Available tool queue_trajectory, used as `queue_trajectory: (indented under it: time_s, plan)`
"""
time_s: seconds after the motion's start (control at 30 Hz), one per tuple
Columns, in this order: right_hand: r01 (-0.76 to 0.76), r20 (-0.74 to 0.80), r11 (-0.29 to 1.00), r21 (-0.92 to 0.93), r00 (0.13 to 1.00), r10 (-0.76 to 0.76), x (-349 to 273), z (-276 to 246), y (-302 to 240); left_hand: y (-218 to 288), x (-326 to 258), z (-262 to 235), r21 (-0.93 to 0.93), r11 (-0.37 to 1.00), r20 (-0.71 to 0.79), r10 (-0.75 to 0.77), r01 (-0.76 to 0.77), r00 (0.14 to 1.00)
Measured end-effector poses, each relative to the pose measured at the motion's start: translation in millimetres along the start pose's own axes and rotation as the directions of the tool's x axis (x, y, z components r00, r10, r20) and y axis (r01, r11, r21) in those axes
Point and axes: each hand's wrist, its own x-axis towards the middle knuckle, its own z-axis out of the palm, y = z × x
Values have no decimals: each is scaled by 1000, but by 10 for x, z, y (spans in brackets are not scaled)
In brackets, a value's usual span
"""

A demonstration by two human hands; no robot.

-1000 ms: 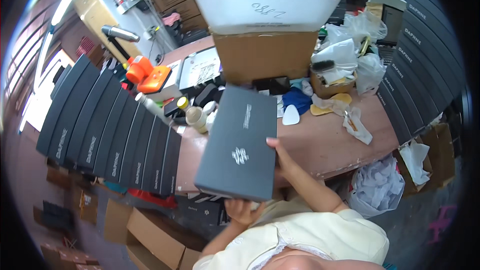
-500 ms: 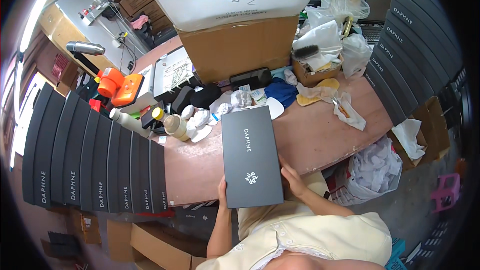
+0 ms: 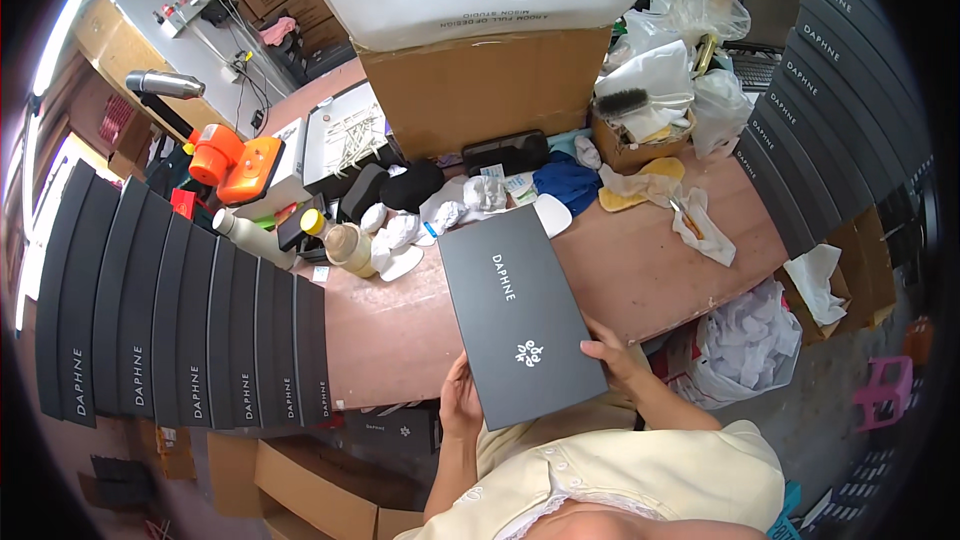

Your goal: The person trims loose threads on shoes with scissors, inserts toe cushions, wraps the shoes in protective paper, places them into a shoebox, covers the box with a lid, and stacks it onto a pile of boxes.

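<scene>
A dark grey shoebox (image 3: 500, 325) with white lettering and a small white emblem is held lid up in front of me, slightly tilted, its far end over the edge of the table. My left hand (image 3: 461, 402) supports its left side near the close corner, with part of the fingers hidden by the box. On the opposite side my right hand (image 3: 612, 355) grips the edge, thumb resting on the lid and the other fingers out of sight underneath.
Dark shoeboxes (image 3: 180, 320) stand in stacks at left, with another tall stack (image 3: 825, 90) at right. A big carton (image 3: 490, 90), bottles (image 3: 350, 248), cloths (image 3: 565, 183) and crumpled paper line the table's (image 3: 390, 325) back. A bag of paper (image 3: 745, 340) and an open carton (image 3: 310, 490) sit below.
The shoebox has turned counter-clockwise, its near end swinging right and toward me. My right hand has shifted right with its thumb onto the lid; my left hand has moved slightly right and nearer.
</scene>
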Motion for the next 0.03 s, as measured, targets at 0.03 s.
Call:
queue_trajectory:
  time_s: [0.03]
  plan:
    - [-7, -4, 999, 44, 1000, 7, 5, 2, 82, -51, -5, -46, -155, 988, -11, -17, 15, 1000]
